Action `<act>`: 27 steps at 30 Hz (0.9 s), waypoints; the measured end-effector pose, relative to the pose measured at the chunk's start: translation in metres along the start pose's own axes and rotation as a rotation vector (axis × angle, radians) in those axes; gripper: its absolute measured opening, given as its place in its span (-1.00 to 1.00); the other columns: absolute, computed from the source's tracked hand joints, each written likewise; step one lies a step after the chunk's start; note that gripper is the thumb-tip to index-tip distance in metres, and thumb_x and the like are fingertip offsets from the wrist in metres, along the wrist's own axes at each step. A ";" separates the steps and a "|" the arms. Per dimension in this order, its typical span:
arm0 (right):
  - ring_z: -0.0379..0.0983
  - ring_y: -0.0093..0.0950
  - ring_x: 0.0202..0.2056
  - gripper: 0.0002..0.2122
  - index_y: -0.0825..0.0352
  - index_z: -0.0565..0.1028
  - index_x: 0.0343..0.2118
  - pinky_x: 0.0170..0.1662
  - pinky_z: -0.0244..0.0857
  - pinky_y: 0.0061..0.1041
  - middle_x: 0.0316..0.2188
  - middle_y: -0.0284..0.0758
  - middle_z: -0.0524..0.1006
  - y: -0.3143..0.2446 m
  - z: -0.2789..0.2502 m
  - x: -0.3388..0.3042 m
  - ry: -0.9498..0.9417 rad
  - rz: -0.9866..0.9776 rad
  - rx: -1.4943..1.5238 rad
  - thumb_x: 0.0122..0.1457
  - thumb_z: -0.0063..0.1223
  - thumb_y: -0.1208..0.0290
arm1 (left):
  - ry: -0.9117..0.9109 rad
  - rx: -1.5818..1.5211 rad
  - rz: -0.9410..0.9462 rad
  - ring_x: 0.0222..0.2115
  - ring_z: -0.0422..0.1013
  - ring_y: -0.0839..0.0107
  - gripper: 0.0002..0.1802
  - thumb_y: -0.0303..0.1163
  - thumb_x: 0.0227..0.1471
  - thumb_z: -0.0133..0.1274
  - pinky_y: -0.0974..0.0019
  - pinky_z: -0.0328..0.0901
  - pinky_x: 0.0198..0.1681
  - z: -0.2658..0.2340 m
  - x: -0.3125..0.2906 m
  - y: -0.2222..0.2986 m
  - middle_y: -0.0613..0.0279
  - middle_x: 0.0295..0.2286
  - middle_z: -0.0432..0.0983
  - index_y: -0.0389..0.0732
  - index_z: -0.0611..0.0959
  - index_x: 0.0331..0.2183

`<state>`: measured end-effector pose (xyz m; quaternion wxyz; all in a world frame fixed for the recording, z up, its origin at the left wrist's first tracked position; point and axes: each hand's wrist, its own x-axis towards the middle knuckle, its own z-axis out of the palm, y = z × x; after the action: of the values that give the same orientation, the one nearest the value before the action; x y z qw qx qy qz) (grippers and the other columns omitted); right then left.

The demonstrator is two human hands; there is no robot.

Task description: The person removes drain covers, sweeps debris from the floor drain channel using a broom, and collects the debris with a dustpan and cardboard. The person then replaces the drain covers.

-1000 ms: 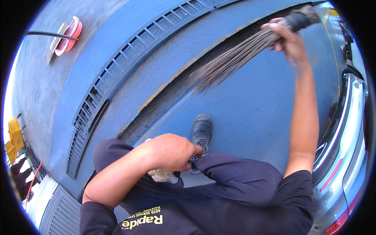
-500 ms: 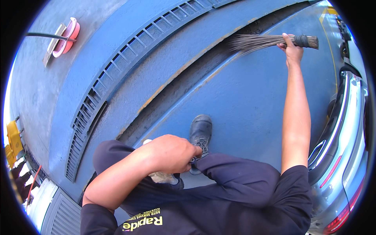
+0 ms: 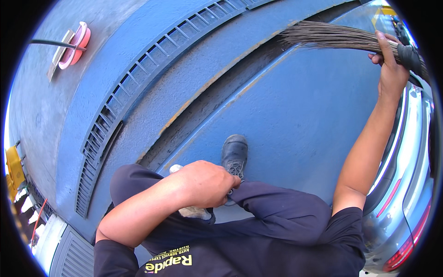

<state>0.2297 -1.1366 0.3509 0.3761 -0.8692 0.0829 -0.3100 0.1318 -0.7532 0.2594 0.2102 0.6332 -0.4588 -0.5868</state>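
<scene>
My right hand (image 3: 391,64) is wrapped round a stick broom (image 3: 334,36) near its dark bound end, at the upper right. The thin bristles reach left to the open floor channel (image 3: 217,94), their tips at its dirty bottom. My left hand (image 3: 210,183) is closed in front of my lap, beside my bent knee and above a dark laced shoe (image 3: 235,150). Its fingertips are turned away, so whatever it holds, if anything, is hidden. Something whitish (image 3: 194,212) shows partly beneath my left wrist.
Long slotted drain grates (image 3: 134,74) lie on the blue floor beyond the channel. A pink dustpan (image 3: 77,51) with a dark handle sits at the far left. Close on the right stands a silver car (image 3: 392,226). A grey louvred panel (image 3: 74,254) is at the lower left.
My right hand has moved to the right and slightly down, drawing the broom along; its bristle tips have shifted right and up along the channel. The left hand has hardly moved.
</scene>
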 end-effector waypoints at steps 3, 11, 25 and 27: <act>0.45 -0.65 -0.54 -0.75 0.32 0.57 -0.20 -0.35 0.41 -0.64 -0.46 -0.44 0.55 -0.005 0.016 -0.015 -0.134 -0.161 -0.144 0.06 0.27 0.37 | 0.030 0.002 0.015 -0.29 0.49 -0.01 -0.54 -0.38 -0.09 0.07 0.01 0.36 -0.22 0.002 -0.002 -0.001 -0.03 -0.39 0.58 -0.13 0.55 -0.06; 0.48 -0.26 -0.31 -0.78 0.17 0.44 -0.17 -0.21 0.46 -0.33 0.13 -0.35 0.31 0.107 0.097 -0.172 -0.764 -0.290 -0.983 0.12 -0.06 0.55 | 0.114 0.028 0.024 -0.27 0.49 0.04 -0.54 -0.39 -0.12 0.10 0.06 0.37 -0.23 0.000 -0.021 0.011 0.02 -0.34 0.57 -0.15 0.54 -0.07; 0.40 -0.06 0.00 -0.50 0.21 0.30 0.11 0.01 0.35 -0.15 0.09 -0.08 0.24 0.139 0.148 -0.242 -1.444 0.218 -0.848 0.04 -0.10 0.63 | 0.431 0.054 0.115 -0.28 0.47 0.19 -0.52 -0.39 -0.17 0.16 0.14 0.37 -0.30 -0.026 -0.066 0.028 0.21 -0.33 0.52 -0.15 0.49 -0.10; 0.38 -0.01 -0.02 -0.54 0.21 0.34 0.05 0.01 0.32 -0.13 0.05 -0.05 0.29 0.142 0.148 -0.228 -1.382 0.157 -0.766 0.01 -0.12 0.62 | 0.517 0.034 0.078 -0.28 0.47 0.17 -0.52 -0.40 -0.17 0.16 0.12 0.37 -0.30 -0.029 -0.077 0.025 0.20 -0.33 0.51 -0.16 0.48 -0.11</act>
<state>0.1504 -1.0613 0.0644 0.0379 -0.9253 -0.0073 0.3773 0.1588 -0.7098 0.3280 0.3321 0.7475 -0.4236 -0.3892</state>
